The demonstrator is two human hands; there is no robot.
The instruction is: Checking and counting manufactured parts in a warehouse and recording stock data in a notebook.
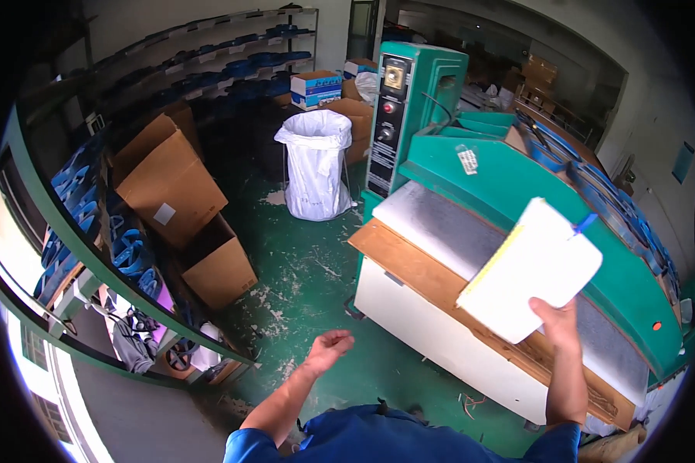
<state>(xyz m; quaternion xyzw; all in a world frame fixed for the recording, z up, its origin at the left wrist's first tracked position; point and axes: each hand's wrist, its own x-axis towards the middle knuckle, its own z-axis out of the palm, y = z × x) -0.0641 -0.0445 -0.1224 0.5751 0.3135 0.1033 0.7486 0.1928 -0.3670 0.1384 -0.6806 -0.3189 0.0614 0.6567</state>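
My right hand [560,322] grips the lower right edge of a flat white slab [534,270], thumb on its face. The slab has rounded corners, a yellowish left edge and a small blue tab [586,224] at its upper right. It is held tilted above the wooden ledge [418,261] and grey bed of a green machine [479,174]. Over the green floor, apart from the machine, my left hand [330,353] has its fingers curled together, with nothing visible in them.
A white bag [316,174] on a stand is ahead. Open cardboard boxes [174,181] stand at left, beside a green-framed rack [93,247] holding blue pieces. Shelves [232,62] line the far wall. The machine's control panel [390,116] faces left. Scraps litter the floor.
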